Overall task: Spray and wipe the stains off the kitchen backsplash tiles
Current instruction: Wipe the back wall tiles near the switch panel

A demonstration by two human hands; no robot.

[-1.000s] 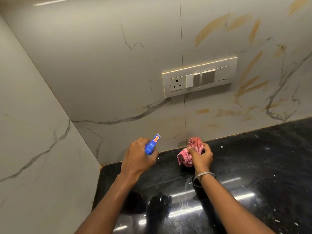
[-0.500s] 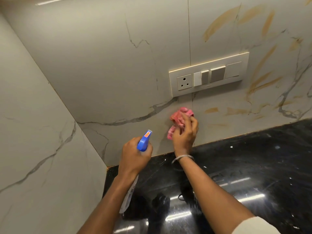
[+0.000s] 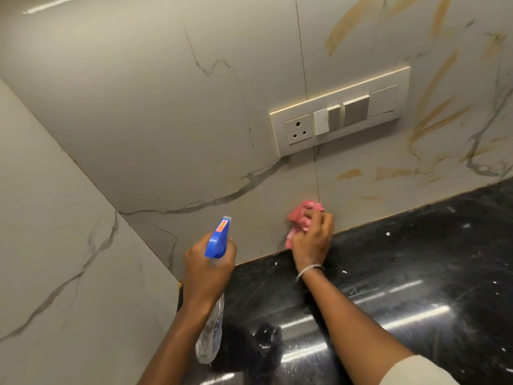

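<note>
We count one spray bottle [image 3: 218, 240]. Its long axis runs from 6 o'clock to 12 o'clock, with the clear body hanging low, the blue head on top and the nozzle pointing at about 12 o'clock toward the backsplash tiles [image 3: 166, 120]. The left hand [image 3: 208, 269] wraps its fingers round the bottle's neck, over the black countertop [image 3: 416, 245] near the corner.

One bunched pink cloth [image 3: 302, 216] sits at 2 o'clock of the bottle head, against the tile just above the countertop edge. The right hand [image 3: 312, 243] clutches it with curled fingers, and one bracelet [image 3: 309, 270] circles that wrist.

One switch plate [image 3: 340, 112], with one three-pin socket, is at 1 o'clock of the cloth. Orange-brown stains [image 3: 350, 173] streak the tiles at 2 to 3 o'clock of the cloth and around the plate's far end.
</note>
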